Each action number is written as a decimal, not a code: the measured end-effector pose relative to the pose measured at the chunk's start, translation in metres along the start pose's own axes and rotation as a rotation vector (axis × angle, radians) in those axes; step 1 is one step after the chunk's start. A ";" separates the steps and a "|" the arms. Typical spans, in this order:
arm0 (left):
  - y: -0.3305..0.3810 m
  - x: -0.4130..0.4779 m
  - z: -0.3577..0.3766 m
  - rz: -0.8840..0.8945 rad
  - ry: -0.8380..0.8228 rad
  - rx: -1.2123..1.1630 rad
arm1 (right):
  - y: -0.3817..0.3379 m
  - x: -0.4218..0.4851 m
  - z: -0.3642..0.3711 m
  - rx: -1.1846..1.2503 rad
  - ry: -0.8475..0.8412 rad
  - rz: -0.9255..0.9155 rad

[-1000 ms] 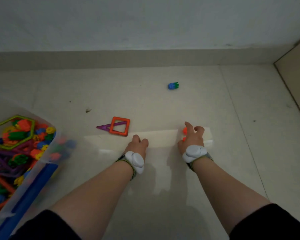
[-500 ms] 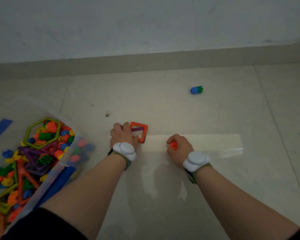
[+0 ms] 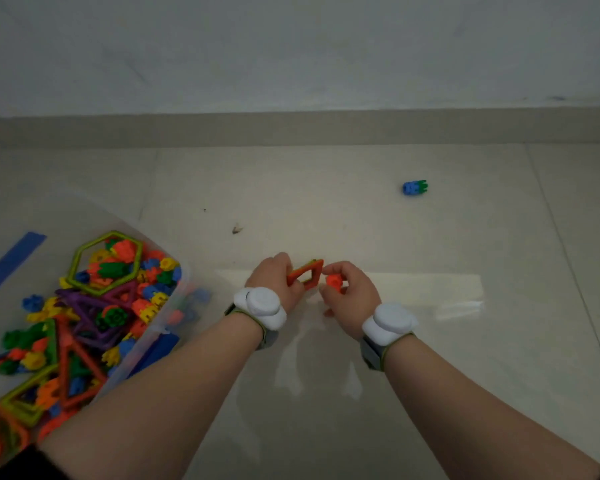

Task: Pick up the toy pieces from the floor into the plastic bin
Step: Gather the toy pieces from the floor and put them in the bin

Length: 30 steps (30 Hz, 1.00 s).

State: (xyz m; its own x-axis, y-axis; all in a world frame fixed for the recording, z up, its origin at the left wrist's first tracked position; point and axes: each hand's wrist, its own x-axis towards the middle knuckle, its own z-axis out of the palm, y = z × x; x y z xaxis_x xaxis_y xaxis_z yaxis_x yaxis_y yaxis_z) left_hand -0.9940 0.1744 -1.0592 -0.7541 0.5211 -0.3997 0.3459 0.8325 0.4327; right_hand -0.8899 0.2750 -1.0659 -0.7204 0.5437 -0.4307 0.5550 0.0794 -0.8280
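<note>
My left hand (image 3: 277, 279) grips an orange square frame piece (image 3: 313, 271), lifted off the floor and tilted. The purple triangle piece seen before is hidden, and I cannot tell whether the hand holds it too. My right hand (image 3: 350, 295) pinches a small orange block (image 3: 334, 281) just right of the frame. A blue and green block (image 3: 414, 187) lies alone on the floor, far ahead and to the right. The clear plastic bin (image 3: 174, 308) stands at the left, full of several colourful pieces, including a green hexagon frame (image 3: 106, 261).
The floor is pale tile with a bright reflected strip (image 3: 430, 287) right of my hands. A skirting board and white wall (image 3: 291, 126) close off the far side. A strip of blue tape (image 3: 11, 261) lies left of the bin. A small dark speck (image 3: 236, 230) marks the floor.
My left hand reached the orange square frame and lifted it off the floor. My right hand picked up the small orange block and moved left, close to the frame. The view shifted left.
</note>
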 end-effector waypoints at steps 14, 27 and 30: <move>-0.133 -0.071 -0.202 -0.012 0.241 -0.064 | -0.195 -0.043 0.144 0.084 -0.393 -0.408; -0.124 -0.067 -0.112 0.020 -0.082 -0.007 | -0.126 -0.006 0.089 -0.447 -0.076 -0.465; -0.104 -0.050 -0.096 -0.032 -0.019 -0.007 | -0.108 0.010 0.045 -0.470 0.005 -0.367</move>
State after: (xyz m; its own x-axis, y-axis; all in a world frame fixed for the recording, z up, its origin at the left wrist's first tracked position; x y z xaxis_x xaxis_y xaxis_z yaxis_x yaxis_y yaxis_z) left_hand -1.0455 0.0437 -1.0070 -0.7536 0.4981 -0.4289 0.3181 0.8474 0.4252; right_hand -0.9751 0.2344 -0.9970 -0.8987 0.4145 -0.1434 0.3953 0.6239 -0.6742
